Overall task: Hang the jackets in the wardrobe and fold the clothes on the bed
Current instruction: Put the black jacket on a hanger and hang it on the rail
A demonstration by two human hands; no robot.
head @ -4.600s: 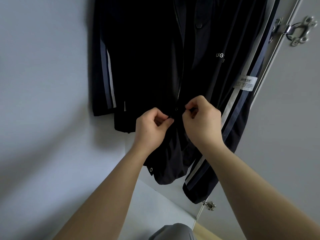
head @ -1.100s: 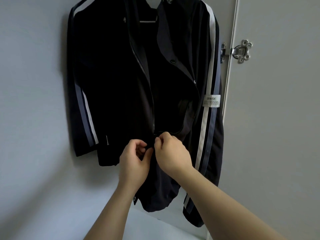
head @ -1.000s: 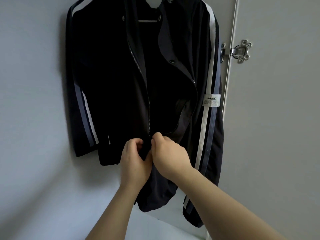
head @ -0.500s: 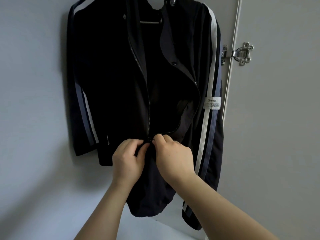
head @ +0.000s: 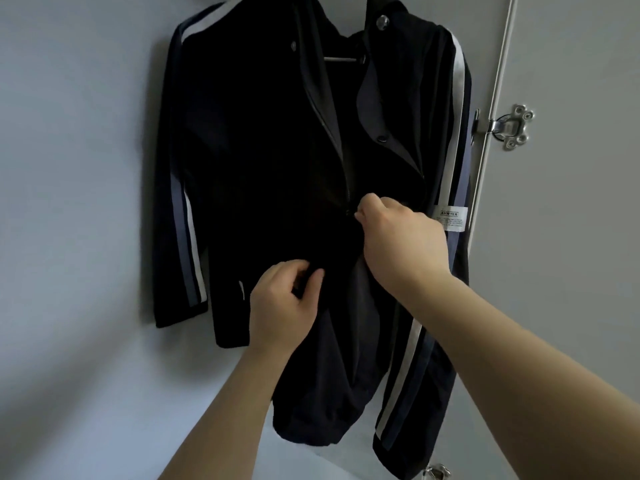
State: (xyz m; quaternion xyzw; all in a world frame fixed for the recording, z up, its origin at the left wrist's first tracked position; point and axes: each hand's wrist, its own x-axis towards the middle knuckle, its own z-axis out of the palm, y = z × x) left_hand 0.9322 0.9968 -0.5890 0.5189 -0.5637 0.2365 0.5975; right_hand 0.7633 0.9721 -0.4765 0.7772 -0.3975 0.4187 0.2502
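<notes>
A dark navy jacket (head: 256, 161) with white and blue sleeve stripes hangs on a hanger (head: 341, 58) against a pale wardrobe panel. Its front is zipped from the hem up to about mid-chest. My right hand (head: 401, 237) pinches the zip pull at the top of the closed part. Lower down, my left hand (head: 284, 306) grips the jacket's front fabric below the zip pull. A white label (head: 450, 218) shows on the jacket's right sleeve.
The pale wardrobe panel (head: 76, 202) fills the left. A grey wardrobe door (head: 571, 271) stands to the right, with a metal hinge (head: 512, 128) at its edge and another hinge (head: 436, 472) near the bottom.
My right hand has risen along the zip, which is now closed higher up. My left hand has dropped lower on the jacket front. The view has moved closer.
</notes>
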